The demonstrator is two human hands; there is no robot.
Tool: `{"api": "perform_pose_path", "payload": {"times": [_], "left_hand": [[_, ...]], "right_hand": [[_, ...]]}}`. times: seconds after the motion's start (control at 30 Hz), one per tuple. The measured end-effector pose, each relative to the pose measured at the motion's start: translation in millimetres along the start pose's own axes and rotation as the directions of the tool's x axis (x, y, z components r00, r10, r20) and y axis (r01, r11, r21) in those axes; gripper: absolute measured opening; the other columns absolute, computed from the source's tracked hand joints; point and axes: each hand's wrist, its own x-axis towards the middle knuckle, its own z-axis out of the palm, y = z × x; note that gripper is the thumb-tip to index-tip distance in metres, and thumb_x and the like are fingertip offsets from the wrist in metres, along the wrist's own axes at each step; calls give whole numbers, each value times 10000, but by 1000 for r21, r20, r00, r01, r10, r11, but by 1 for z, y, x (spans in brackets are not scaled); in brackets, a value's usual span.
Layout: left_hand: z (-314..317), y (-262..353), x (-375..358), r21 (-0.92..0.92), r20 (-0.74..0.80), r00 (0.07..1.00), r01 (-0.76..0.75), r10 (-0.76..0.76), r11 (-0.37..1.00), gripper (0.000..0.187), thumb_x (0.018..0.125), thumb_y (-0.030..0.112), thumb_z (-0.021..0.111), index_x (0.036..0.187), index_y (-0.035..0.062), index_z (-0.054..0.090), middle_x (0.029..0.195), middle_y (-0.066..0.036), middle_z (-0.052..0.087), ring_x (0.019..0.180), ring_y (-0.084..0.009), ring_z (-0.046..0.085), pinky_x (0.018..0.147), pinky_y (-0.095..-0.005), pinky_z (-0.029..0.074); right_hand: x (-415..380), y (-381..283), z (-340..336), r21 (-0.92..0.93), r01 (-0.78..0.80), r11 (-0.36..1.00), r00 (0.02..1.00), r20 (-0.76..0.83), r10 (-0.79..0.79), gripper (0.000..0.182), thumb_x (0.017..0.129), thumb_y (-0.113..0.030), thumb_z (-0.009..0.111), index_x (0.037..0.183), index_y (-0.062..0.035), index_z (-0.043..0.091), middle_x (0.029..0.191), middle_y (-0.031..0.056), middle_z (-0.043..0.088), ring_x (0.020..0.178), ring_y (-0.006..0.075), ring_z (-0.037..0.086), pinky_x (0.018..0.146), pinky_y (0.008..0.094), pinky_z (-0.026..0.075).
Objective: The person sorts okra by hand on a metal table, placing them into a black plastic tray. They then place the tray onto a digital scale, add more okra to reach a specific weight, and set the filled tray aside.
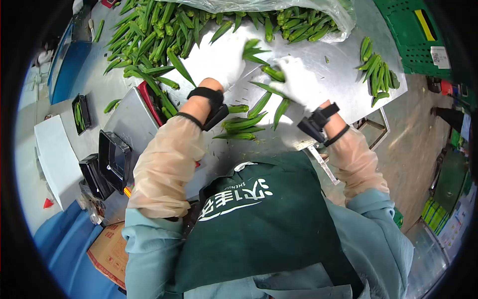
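We see slim green okra pods (239, 123) on the steel table (343, 99), light, stiff, easily bruised, so best pinched mid-length. Our white-gloved right hand (298, 79) closes on one pod (273, 73); the left hand (221, 62) seems to hold another, though glare hides the fingers. Far off, a clear plastic bag (279, 7) spills okra; left, black plastic trays (114, 158) sit stacked.

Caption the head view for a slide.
Gloved left hand and right hand sort okra on a steel table, beside a big pile.
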Motion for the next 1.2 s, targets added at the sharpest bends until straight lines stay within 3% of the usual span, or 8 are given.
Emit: {"api": "perform_pose_path", "payload": {"times": [0.07,0.27,0.43,0.53,0.77,0.93,1.03,1.2], "left_hand": [[30,-1,-1,132,-100,981,-153,167,979,292,753,137,627,1042,96,630,1007,-146,627,978,-349,594,828,-440,469],[34,-9,-19,158,-151,987,-37,61,987,303,725,133,647,1025,87,635,995,-170,618,956,-365,587,821,-459,461],[-41,10,-55,-249,260,958,190,-123,950,341,702,85,673,1028,17,601,964,-214,586,935,-405,579,811,-471,474],[-59,39,-105,-335,296,955,72,32,939,332,718,26,650,1043,32,587,987,-221,571,960,-401,571,817,-441,485],[-7,51,-184,-7,257,956,-147,144,989,394,747,81,617,1128,35,528,1069,-136,566,1024,-303,531,879,-421,433],[-13,65,-171,116,402,916,-53,2,992,838,643,111,750,1396,16,394,1094,-129,570,1021,-292,534,869,-401,426],[-10,66,-171,216,362,931,-128,42,968,628,834,99,532,1443,19,399,914,-86,566,867,-230,547,744,-375,437],[-12,60,-177,67,359,933,0,-25,998,618,731,91,652,1320,10,482,933,-122,578,889,-281,563,757,-390,459]], "right_hand": [[3,-6,16,-113,32,993,997,78,-23,529,839,-317,688,1254,-40,513,1157,195,562,1110,360,540,922,428,475],[7,-16,12,-76,132,988,982,143,-120,499,808,-221,693,1229,-27,508,1201,202,524,1006,389,587,836,474,501],[9,-9,36,-59,128,990,987,106,-121,395,754,-115,641,1126,-41,533,1122,181,564,966,377,601,778,476,515],[13,-11,26,-3,47,999,996,71,-47,376,773,-162,640,1120,-59,539,1080,169,585,948,367,609,773,459,516],[10,12,-46,264,-170,949,974,-101,202,515,783,-266,660,1255,-93,553,1148,147,616,1024,318,621,889,385,502],[-21,45,-10,-125,-106,986,993,31,111,505,764,-222,671,1237,-88,556,1145,157,589,1065,352,559,929,417,476],[-40,36,3,-184,-20,983,996,-88,4,474,760,-231,687,1196,-86,571,1156,127,573,1082,330,533,894,425,481],[-40,46,5,-78,-245,966,963,-137,233,472,754,-216,689,1203,-112,586,1074,115,621,973,315,598,837,401,505]]}}
